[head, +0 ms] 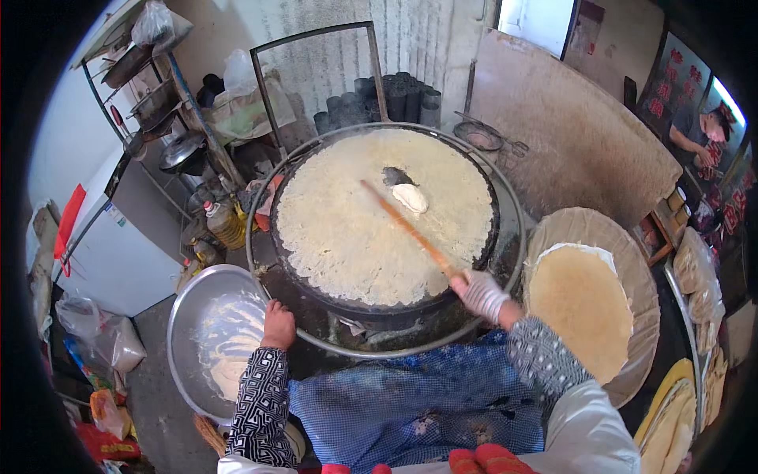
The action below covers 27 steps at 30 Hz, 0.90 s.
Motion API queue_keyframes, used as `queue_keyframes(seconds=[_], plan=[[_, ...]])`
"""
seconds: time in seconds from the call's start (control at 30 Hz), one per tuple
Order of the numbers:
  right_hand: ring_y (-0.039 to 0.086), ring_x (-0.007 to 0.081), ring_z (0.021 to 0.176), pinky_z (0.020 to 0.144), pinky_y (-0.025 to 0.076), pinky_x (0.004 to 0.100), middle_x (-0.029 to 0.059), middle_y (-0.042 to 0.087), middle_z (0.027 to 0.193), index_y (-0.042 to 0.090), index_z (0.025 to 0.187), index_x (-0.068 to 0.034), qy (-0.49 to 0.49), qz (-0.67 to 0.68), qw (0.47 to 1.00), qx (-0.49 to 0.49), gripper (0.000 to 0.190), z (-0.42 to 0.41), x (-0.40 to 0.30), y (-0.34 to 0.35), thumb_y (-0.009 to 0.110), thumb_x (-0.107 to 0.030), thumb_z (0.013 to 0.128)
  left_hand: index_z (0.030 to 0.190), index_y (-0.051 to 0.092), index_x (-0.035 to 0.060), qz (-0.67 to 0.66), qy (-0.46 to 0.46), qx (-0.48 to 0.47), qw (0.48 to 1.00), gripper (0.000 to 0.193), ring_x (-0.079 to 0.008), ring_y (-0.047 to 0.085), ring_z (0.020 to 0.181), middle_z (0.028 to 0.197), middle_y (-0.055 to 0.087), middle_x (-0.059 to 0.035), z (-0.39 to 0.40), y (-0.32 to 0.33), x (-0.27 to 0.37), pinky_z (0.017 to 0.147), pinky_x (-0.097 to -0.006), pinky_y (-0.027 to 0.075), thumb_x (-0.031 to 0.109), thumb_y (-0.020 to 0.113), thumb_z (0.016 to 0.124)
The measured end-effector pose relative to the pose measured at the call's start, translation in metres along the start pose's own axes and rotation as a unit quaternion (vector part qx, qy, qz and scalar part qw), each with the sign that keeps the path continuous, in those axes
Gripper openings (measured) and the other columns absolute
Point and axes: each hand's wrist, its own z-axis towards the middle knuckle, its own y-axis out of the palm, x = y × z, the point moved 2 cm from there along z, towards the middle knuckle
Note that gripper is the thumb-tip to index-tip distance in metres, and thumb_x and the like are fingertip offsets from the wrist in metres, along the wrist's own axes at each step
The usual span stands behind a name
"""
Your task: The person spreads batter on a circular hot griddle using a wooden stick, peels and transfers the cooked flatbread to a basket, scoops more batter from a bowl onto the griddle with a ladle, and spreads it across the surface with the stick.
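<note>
Before me is a large round griddle [385, 310], its top covered by a thin spread of pale batter [349, 237]. A lump of dough [410, 198] lies on the batter, just beside a dark bare patch [395, 176]. My right hand [482, 293], in a striped glove, grips the end of a long wooden spreading stick [414, 234], which reaches across the batter with its far tip left of the lump. My bare left hand [278, 326] is closed on the metal ring [355, 354] around the griddle, by the rim of a steel basin [177, 332] with dough and smears inside.
On the right, a finished flat pancake [577, 308] lies on a cloth-covered round tray [642, 332]; folded pancakes [669, 420] sit lower. Oil bottles [225, 225] and a pot rack [177, 112] stand left. Coal briquettes [408, 98] are stacked behind. Another person [693, 133] bends over at far right.
</note>
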Motion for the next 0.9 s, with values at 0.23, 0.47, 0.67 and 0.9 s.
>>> queue_keyframes(seconds=[0.23,0.47,0.67,0.9], plan=[[0.037,0.0072,0.033,0.030,0.028,0.0223,0.0017,0.049,0.054,0.040,0.137,-0.019,0.091,0.604,0.790,0.047,0.049,-0.098,-0.045,0.013,0.055,-0.026,0.091,0.075,0.071,0.0057,0.006,-0.021,-0.043,0.999,0.021,-0.0254,0.054,0.100,0.086,0.066,-0.0125,-0.007,-0.010,0.034,0.100,-0.0403,0.030,0.017,0.052,0.074],[0.037,0.0108,0.036,0.034,0.031,0.0265,0.0000,0.042,0.052,0.044,0.135,-0.028,0.193,0.643,0.741,0.019,0.045,-0.068,-0.035,0.055,0.056,-0.028,0.091,0.073,0.069,0.0080,-0.127,-0.049,-0.010,0.991,0.014,-0.0274,0.058,0.083,0.078,0.065,-0.0115,-0.026,-0.073,0.163,0.085,-0.0406,0.038,0.017,0.060,0.067],[0.036,0.0110,0.038,0.035,0.032,0.0269,0.0007,0.042,0.053,0.045,0.134,-0.031,0.210,0.614,0.761,-0.015,0.044,-0.036,-0.069,0.068,0.055,-0.028,0.091,0.112,0.053,0.0003,-0.330,0.036,0.120,0.936,0.045,-0.0373,0.047,0.112,0.114,0.052,-0.0216,-0.070,-0.110,0.251,0.102,-0.0516,0.030,0.013,0.062,0.070],[0.033,0.0103,0.036,0.033,0.031,0.0267,-0.0006,0.041,0.053,0.046,0.130,-0.034,0.149,0.678,0.713,-0.097,0.040,-0.028,-0.076,0.082,0.053,-0.035,0.091,0.121,0.048,0.0003,-0.463,-0.067,0.146,0.872,0.049,-0.0407,0.040,0.120,0.128,0.044,-0.0243,-0.147,-0.126,0.169,0.102,-0.0491,0.032,0.010,0.062,0.075]])
